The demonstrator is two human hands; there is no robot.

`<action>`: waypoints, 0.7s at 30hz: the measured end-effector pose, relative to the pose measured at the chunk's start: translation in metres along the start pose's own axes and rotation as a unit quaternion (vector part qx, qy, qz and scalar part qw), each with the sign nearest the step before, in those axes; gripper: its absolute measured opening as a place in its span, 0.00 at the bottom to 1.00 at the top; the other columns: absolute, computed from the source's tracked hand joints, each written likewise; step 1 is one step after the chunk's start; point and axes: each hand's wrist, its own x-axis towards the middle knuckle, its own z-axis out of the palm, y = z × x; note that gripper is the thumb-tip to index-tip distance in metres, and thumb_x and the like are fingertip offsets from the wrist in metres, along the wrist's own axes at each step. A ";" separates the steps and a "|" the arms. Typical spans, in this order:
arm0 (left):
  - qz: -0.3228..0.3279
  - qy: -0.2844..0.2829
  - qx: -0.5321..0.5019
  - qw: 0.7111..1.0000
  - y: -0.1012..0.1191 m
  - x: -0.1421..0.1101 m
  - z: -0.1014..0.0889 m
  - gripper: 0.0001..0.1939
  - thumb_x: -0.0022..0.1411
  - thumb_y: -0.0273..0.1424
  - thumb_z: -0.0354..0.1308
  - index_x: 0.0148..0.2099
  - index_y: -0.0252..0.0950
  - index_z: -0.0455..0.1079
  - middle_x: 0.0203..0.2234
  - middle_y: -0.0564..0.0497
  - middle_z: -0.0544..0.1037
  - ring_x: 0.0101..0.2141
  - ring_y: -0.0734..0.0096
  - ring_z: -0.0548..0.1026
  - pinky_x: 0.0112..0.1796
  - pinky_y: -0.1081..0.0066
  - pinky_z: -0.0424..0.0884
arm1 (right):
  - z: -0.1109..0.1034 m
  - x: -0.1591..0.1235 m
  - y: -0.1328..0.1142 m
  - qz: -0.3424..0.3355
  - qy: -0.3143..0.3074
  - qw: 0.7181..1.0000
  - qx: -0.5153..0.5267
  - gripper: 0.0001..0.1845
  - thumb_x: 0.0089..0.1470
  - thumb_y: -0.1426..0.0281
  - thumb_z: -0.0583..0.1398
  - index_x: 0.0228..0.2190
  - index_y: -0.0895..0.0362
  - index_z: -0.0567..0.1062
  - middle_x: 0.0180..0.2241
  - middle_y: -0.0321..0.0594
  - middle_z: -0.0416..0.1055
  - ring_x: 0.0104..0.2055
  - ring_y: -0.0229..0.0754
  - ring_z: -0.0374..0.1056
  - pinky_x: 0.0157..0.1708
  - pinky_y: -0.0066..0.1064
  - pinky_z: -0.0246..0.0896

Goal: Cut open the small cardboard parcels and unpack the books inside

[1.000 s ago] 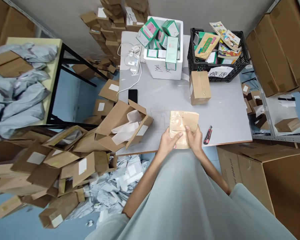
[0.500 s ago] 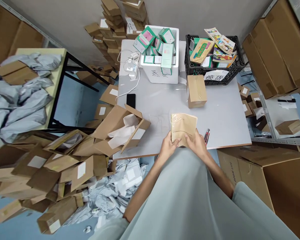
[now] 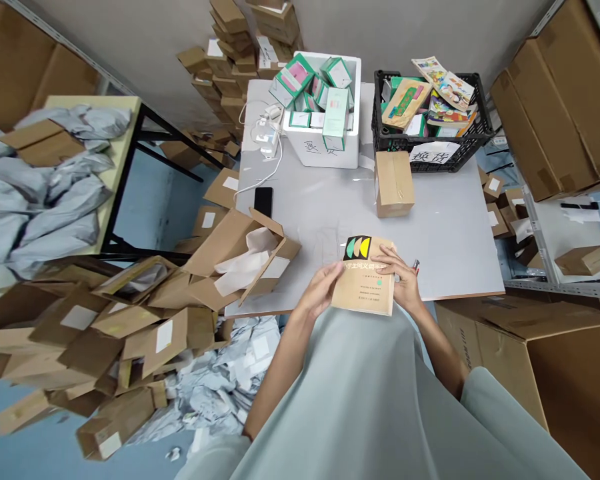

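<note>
A small tan paperback book (image 3: 364, 287) is held in front of my body, over the near edge of the table. Its cover faces up, with a black panel of coloured shapes and printed characters. My left hand (image 3: 321, 288) grips the book's left edge, thumb on top. On the other side, my right hand (image 3: 401, 275) holds the right edge, fingers lying across the cover. Just beyond the right hand, a red and black tool (image 3: 417, 267) lies on the table, mostly hidden. Farther back stands a closed cardboard box (image 3: 394, 185).
On the grey table (image 3: 325, 200) stand a white foam box (image 3: 325, 152) of green-and-white cartons and a black crate (image 3: 445, 157) of books. A phone (image 3: 263, 201) and an opened carton (image 3: 215, 250) lie left. Flattened boxes heap on the floor; a large carton (image 3: 500, 333) stands right.
The book has been turned over, so its printed cover with coloured shapes now shows. My right hand has shifted onto the cover, and my left hand has moved slightly left.
</note>
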 end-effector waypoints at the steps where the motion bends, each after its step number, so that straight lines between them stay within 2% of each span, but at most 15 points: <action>1: -0.005 -0.014 0.003 1.000 0.000 -0.001 0.002 0.36 0.54 0.55 0.79 0.54 0.34 0.80 0.49 0.34 0.88 0.48 0.47 0.88 0.48 0.58 0.84 | -0.001 0.000 0.000 -0.002 0.007 1.000 -0.007 0.16 0.58 0.47 0.74 0.35 0.43 0.84 0.60 0.42 0.82 0.76 0.60 0.63 0.78 0.66 0.48; 3: 0.012 -0.009 0.000 1.000 -0.001 -0.002 0.004 0.34 0.50 0.51 0.83 0.51 0.35 0.80 0.47 0.37 0.89 0.45 0.50 0.88 0.48 0.60 0.84 | -0.004 0.001 0.002 0.025 0.055 0.998 -0.006 0.22 0.60 0.44 0.71 0.47 0.43 0.85 0.69 0.43 0.74 0.79 0.58 0.59 0.77 0.62 0.55; 5: 0.042 0.013 -0.010 0.999 -0.002 -0.002 0.005 0.36 0.47 0.49 0.84 0.52 0.36 0.79 0.47 0.39 0.89 0.45 0.52 0.88 0.48 0.60 0.84 | -0.006 0.000 0.006 0.107 0.085 0.990 0.039 0.35 0.63 0.37 0.64 0.60 0.45 0.80 0.69 0.48 0.74 0.74 0.60 0.67 0.68 0.59 0.69; 6: 0.054 0.022 -0.011 0.998 -0.002 -0.001 0.005 0.37 0.47 0.49 0.85 0.53 0.36 0.78 0.47 0.40 0.89 0.45 0.52 0.88 0.49 0.60 0.84 | -0.005 -0.001 0.010 0.156 0.073 0.982 0.073 0.40 0.63 0.35 0.62 0.63 0.48 0.78 0.65 0.51 0.77 0.69 0.61 0.73 0.62 0.56 0.75; 8: 0.065 0.031 0.004 0.997 -0.003 0.000 0.003 0.39 0.46 0.48 0.85 0.55 0.36 0.78 0.47 0.40 0.89 0.45 0.52 0.88 0.49 0.60 0.83 | -0.001 -0.003 0.016 0.227 0.016 0.965 0.127 0.45 0.58 0.33 0.64 0.62 0.51 0.77 0.55 0.51 0.84 0.56 0.61 0.82 0.51 0.52 0.82; 9: 0.065 0.032 0.016 0.997 -0.003 0.001 0.001 0.40 0.46 0.49 0.85 0.56 0.36 0.78 0.46 0.39 0.89 0.45 0.51 0.88 0.48 0.59 0.83 | 0.003 -0.005 0.019 0.244 -0.010 0.960 0.138 0.44 0.55 0.34 0.68 0.59 0.52 0.78 0.50 0.50 0.86 0.51 0.59 0.84 0.48 0.50 0.82; 11: 0.067 0.031 0.042 0.996 -0.006 0.002 -0.001 0.41 0.46 0.50 0.84 0.56 0.35 0.78 0.46 0.39 0.89 0.45 0.49 0.88 0.48 0.58 0.83 | 0.013 -0.009 0.022 0.245 -0.016 0.961 0.131 0.39 0.51 0.39 0.73 0.52 0.52 0.79 0.45 0.46 0.87 0.46 0.57 0.85 0.46 0.46 0.82; 15: 0.100 0.068 0.068 0.990 -0.017 0.006 0.003 0.42 0.45 0.54 0.83 0.53 0.35 0.76 0.47 0.38 0.89 0.43 0.48 0.88 0.49 0.54 0.83 | 0.029 -0.015 0.024 0.216 0.028 0.976 0.014 0.30 0.57 0.41 0.70 0.45 0.52 0.77 0.43 0.46 0.86 0.45 0.56 0.83 0.43 0.43 0.80; 18: 0.124 0.109 0.079 0.983 -0.025 0.007 0.008 0.41 0.45 0.56 0.82 0.52 0.36 0.74 0.47 0.38 0.89 0.42 0.50 0.88 0.47 0.55 0.84 | 0.028 -0.017 0.025 0.198 0.035 0.974 -0.104 0.26 0.60 0.43 0.67 0.43 0.51 0.77 0.42 0.45 0.86 0.43 0.55 0.82 0.44 0.43 0.78; 21: 0.130 0.100 0.079 0.983 -0.026 0.004 0.009 0.40 0.47 0.55 0.81 0.52 0.36 0.73 0.46 0.39 0.88 0.42 0.52 0.88 0.47 0.57 0.83 | 0.020 -0.013 0.026 0.209 0.011 0.974 -0.085 0.26 0.58 0.43 0.69 0.43 0.51 0.77 0.41 0.45 0.86 0.42 0.55 0.83 0.43 0.42 0.78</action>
